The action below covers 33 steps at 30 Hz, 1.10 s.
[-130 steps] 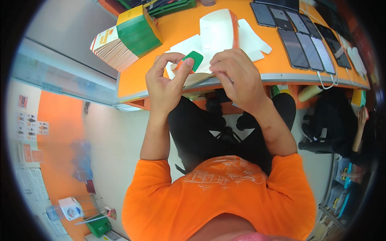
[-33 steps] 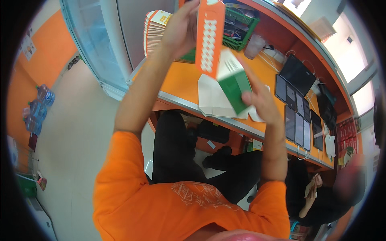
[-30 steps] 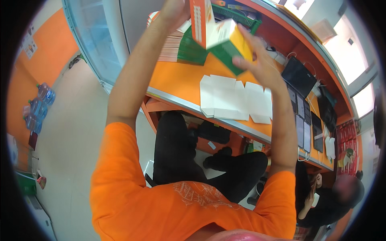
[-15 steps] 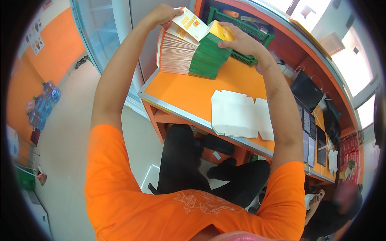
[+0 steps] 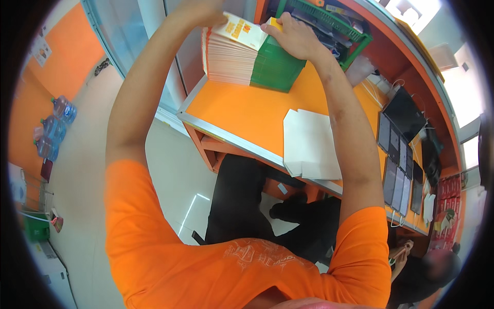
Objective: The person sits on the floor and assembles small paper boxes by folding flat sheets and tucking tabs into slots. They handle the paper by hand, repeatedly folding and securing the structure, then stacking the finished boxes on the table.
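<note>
A thick stack of flat folded cartons [image 5: 230,61] stands at the far left end of the orange table, white with orange edges on its left and green on its right. My left hand [image 5: 206,11], smeared and partly cut off by the upper edge, is closed at the left end of the white-and-yellow top carton [image 5: 242,31]. Over the yellow end [image 5: 272,23] at the right of the stack lies my right hand [image 5: 298,37], its thumb and fingers around that end. Several plain white flat cartons [image 5: 311,147] rest on the table nearer to me.
A green plastic crate [image 5: 342,26] holds items behind the stack. Several phones [image 5: 395,144] and a dark laptop-like device [image 5: 405,114] with cables lie on the orange table [image 5: 242,116] at right. Another person [image 5: 427,278] is at lower right. Water bottles [image 5: 53,127] stand far left.
The raised top carton has come down onto the stack. My right thumb has shifted from the green side up to the top. The whole view has moved slightly.
</note>
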Tool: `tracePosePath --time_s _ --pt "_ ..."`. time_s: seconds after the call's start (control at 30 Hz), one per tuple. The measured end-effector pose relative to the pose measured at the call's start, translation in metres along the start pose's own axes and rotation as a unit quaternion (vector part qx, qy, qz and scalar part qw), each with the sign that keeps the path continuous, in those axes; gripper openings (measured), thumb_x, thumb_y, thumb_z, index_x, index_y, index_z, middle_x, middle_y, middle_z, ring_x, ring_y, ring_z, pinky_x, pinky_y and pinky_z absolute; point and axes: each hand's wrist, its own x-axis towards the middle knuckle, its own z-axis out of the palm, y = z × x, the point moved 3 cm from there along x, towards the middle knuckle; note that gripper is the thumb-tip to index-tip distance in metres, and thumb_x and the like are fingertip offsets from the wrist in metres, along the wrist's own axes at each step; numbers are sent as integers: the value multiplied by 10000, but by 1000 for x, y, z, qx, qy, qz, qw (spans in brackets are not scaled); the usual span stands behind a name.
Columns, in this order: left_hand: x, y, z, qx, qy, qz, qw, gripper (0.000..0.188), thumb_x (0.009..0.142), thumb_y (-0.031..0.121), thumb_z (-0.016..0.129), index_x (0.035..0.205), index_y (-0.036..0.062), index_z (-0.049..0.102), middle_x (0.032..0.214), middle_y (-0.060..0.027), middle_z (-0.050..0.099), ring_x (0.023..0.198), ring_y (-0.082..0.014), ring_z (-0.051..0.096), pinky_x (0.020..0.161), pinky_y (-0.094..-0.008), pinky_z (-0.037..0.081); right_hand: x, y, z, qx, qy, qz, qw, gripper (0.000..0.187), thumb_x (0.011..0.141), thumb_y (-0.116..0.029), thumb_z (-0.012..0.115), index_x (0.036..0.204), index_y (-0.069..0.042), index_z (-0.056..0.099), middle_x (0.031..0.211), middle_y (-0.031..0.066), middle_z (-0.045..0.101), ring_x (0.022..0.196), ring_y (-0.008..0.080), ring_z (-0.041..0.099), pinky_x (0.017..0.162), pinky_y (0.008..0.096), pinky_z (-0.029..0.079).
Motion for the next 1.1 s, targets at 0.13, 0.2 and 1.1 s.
tracePosePath --time_s 0.13,0.2,1.1 --pt "22 69 -8 -62 -214 95 970 369 1019 319 488 1202 37 641 1137 -259 679 1088 -446 625 877 -508 514 1 -3 7 -34 -1 -2 999 853 929 -738 415 1371 -12 490 1402 276 548 1331 445 496 1128 544 335" --pt "25 79 13 -66 -270 154 948 398 1029 324 454 1268 43 603 1200 -296 645 1117 -487 593 927 -516 499 -8 -14 -12 -34 1 8 999 731 999 -610 403 1276 49 554 1270 322 602 1220 427 574 1042 535 413" --pt "12 61 66 -234 -319 105 913 588 1062 430 326 1543 95 369 1420 -284 535 1321 -449 502 1152 -499 355 17 -3 -5 42 -113 -16 993 612 1013 -517 367 1403 -102 592 1481 284 481 1390 432 435 1173 449 321"
